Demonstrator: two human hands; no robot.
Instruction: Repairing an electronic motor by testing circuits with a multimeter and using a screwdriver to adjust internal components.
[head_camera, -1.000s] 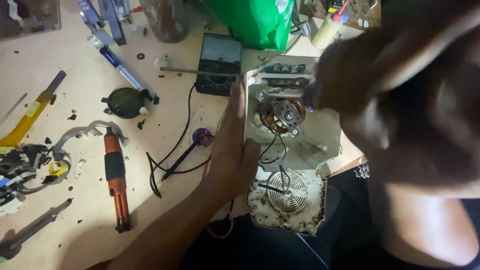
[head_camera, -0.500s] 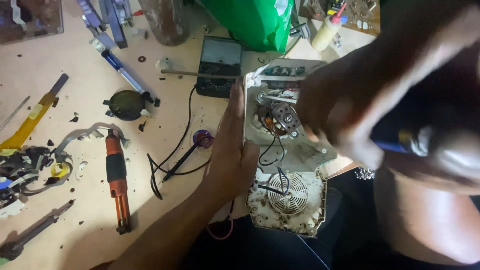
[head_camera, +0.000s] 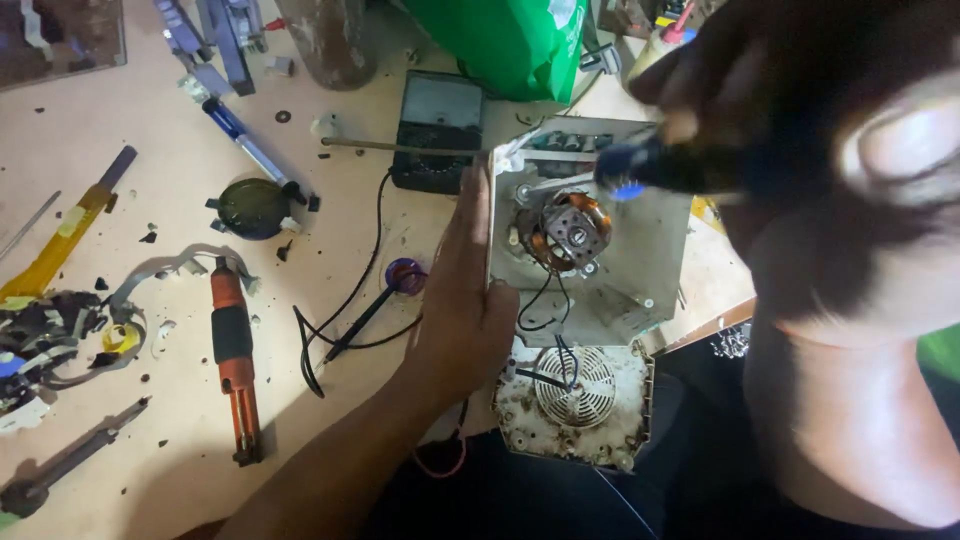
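A grey metal plate (head_camera: 640, 250) with a small motor (head_camera: 565, 232) wound in copper wire lies at the bench edge. My left hand (head_camera: 465, 300) presses flat against the plate's left edge, fingers straight. My right hand (head_camera: 800, 130), large and blurred close to the camera, grips a dark-handled screwdriver (head_camera: 660, 168) with a blue band; its shaft points left to the plate's upper left corner. Below the plate sits a dirty white grille cover (head_camera: 575, 400), joined by black wires.
A black meter (head_camera: 438, 130) with probe leads (head_camera: 350, 320) lies left of the plate. An orange-handled tool (head_camera: 232, 350), a round black part (head_camera: 253, 207), a yellow tool (head_camera: 60, 245), scraps (head_camera: 60, 335) and a green bag (head_camera: 520, 40) spread over the bench.
My right hand has lifted up and right, now holding the screwdriver over the plate's top; the motor is uncovered. My left hand stays against the plate.
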